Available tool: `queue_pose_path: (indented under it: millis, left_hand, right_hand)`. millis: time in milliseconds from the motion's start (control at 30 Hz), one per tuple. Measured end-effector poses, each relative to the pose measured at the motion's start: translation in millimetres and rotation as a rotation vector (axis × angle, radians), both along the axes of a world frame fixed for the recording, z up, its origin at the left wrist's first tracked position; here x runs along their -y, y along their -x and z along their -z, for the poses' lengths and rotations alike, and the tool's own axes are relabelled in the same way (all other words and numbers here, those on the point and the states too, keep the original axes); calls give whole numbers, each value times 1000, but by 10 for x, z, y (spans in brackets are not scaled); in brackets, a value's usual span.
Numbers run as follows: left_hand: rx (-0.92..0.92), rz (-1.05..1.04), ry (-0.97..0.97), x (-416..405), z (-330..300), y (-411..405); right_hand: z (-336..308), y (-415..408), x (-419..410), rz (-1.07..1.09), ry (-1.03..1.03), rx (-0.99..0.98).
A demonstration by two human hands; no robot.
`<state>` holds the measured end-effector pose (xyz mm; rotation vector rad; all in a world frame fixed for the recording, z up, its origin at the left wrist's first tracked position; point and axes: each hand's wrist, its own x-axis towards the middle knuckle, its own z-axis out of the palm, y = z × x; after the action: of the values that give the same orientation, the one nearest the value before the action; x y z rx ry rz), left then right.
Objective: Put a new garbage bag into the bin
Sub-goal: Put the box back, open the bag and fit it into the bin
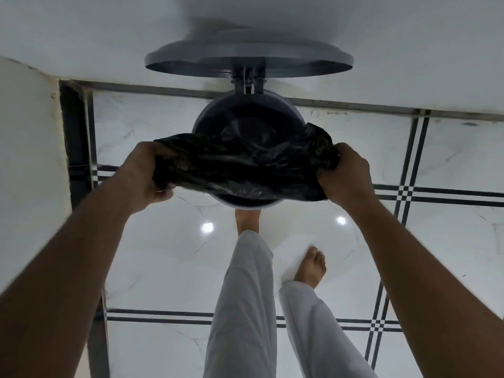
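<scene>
A round grey pedal bin (207, 115) stands on the floor against the wall, its lid (248, 60) swung up and open. A black garbage bag (240, 167) is stretched across the near half of the bin's mouth, part of it hanging down inside. My left hand (148, 173) grips the bag's left edge beside the rim. My right hand (345, 173) grips the bag's right edge, bunched in the fingers. The bin's near rim shows just below the bag.
My foot (246, 219) is under the bin's front, apparently on the pedal; the other foot (311, 268) stands on the glossy white tiled floor (169, 255). A white wall (81, 36) runs behind the bin, and a white pillar (30, 159) stands at the left.
</scene>
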<state>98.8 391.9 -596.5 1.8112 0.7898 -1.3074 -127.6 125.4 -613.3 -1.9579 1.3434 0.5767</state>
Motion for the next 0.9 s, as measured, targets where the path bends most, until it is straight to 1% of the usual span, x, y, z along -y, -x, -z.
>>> queue_pose_path:
  millis: [33,67,100,133,167,233,267,300,400,467,533,600,667,733,800,900]
  left_hand:
    - [-53,-17,155,-12,-23,15]
    - [-85,3,268,-2,-59,43]
    - [-100,43,328,9,-73,82]
    - [-95,103,336,28,-84,114]
    - [-67,171,304,78,-80,153]
    - [50,248,163,158,-20,182]
    - [125,220,82,195,13,192]
    - [188,147,22,215,61,188]
    - [241,-67,14,237,185,131]
    - [255,-140,-40,172,287,111]
    - [247,-172,-99,-20,499,94]
    - [183,-166,-125,-155,628,160]
    - [143,-88,-149,-253,672,274]
    - [86,-8,-135,-388,765,402]
    - [34,38,-137,-508,863,559]
    - [19,230,-228,-542,874,751]
  right_hand:
    - [-2,14,-3,-31,58,-7]
    - [-9,10,-20,-39,71,16]
    - [-41,-15,-29,-24,42,61]
    - [-55,-56,-51,15,-16,108]
    - [-78,-105,-71,69,-87,159]
    - [-112,-211,-132,222,-223,273]
    - [-115,-251,-150,286,-246,332]
    - [-113,-286,-167,335,-241,389]
    - [-51,-331,-173,471,-160,486]
    - [48,-253,-166,479,-90,455]
    - [215,-90,-167,404,-80,347]
    - [382,112,-175,344,-107,221]
    - [507,277,-210,326,-138,131]
    - [623,404,-254,308,-191,65]
    - [717,528,-288,255,-214,-14]
    - [763,609,-318,94,-153,-125]
